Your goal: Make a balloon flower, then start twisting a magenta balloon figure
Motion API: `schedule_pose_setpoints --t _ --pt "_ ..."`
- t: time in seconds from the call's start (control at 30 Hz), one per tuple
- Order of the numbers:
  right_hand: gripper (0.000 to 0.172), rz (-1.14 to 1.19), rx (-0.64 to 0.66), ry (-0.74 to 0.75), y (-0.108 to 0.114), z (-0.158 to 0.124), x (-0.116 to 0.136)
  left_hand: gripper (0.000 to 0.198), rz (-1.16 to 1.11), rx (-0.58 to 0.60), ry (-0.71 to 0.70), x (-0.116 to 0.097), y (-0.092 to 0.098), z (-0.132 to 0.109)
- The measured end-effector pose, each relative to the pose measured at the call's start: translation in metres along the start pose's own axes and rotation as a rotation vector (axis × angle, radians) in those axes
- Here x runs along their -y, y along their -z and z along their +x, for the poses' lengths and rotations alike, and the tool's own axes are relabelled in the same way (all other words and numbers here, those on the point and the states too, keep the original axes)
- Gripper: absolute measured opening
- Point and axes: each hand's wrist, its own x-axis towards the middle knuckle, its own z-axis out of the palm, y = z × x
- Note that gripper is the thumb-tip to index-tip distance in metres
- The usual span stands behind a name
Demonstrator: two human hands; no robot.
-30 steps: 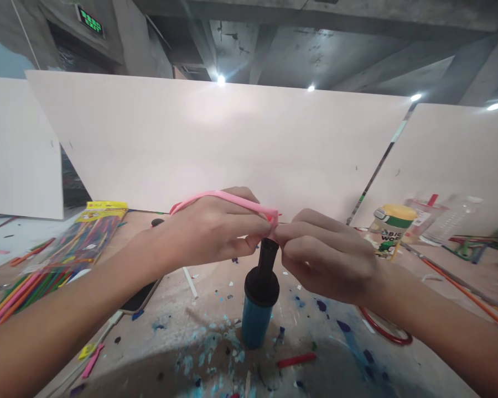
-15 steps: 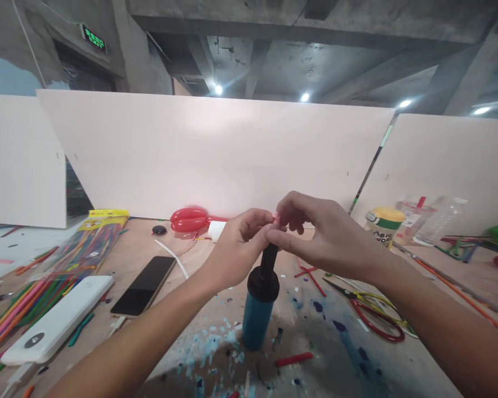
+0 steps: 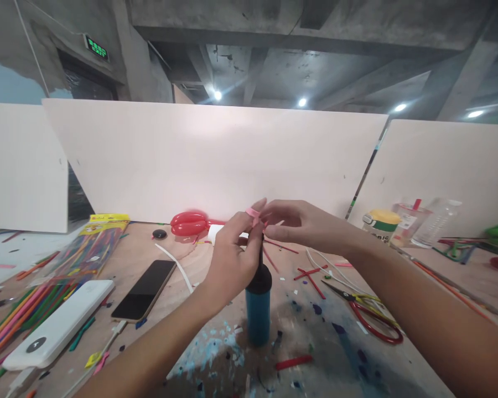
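Note:
My left hand (image 3: 235, 249) is closed at the top of an upright blue and black balloon pump (image 3: 258, 315). Its thumb and fingers pinch a short limp piece of pink balloon (image 3: 253, 212), which lies across the index finger. From the other side my right hand (image 3: 292, 224) reaches in, fingers curled, with its fingertips at the same pink balloon. The fingers largely hide the pump's nozzle and where the balloon meets it.
A red inflated balloon (image 3: 190, 223) lies by the white board (image 3: 216, 160). On the left are a phone (image 3: 144, 290), a power bank (image 3: 60, 323) and a bag of long balloons (image 3: 95, 249). Scissors (image 3: 375, 320), a yellow-lidded jar (image 3: 382, 224) and a plastic bottle (image 3: 435, 224) are on the right.
Both hands have shifted slightly left, and the pump top has moved left with them. More of the pink balloon shows, now lying over my left index finger. My right fingers have straightened somewhat.

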Motion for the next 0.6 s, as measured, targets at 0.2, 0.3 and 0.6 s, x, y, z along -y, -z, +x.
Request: schedule_pose_setpoints --t 0.2,0.3,0.6 --pt "0.016 0.168 -0.263 0.044 -0.017 0.010 -0.002 0.040 0.229 0.042 -0.063 -0.009 -0.008 0.005" --pt "0.013 0.152 -0.514 0.098 -0.018 0.010 0.001 0.051 0.172 0.076 -0.026 -0.016 -0.012 0.008" --pt "0.024 0.867 -0.770 -0.011 0.016 0.022 -0.016 0.019 -0.461 0.247 0.309 -0.006 -0.008 0.010"
